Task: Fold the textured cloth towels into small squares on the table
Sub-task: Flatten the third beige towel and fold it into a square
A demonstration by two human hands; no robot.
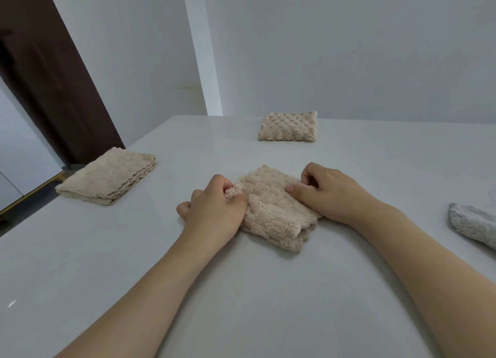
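We see a beige textured towel (276, 210) lying partly folded in the middle of the white desk (241, 304), between the two hands; the left hand (214, 210) has its fingers curled and pinches a small bunched corner of the towel at its left edge; the right hand (330, 194) rests on the towel's right side with fingers curled, the thumb lying flat across the pile, so it grips the cloth there. A folded beige towel (288, 126) sits near the far edge of the desk, well apart from the hands; a stack of folded beige towels (107, 176) lies at the desk's left edge; a grey towel (475, 223) shows at the right border, cut off by the frame. Behind the desk stand a pale wall (349, 48) and a dark brown door (45, 70).
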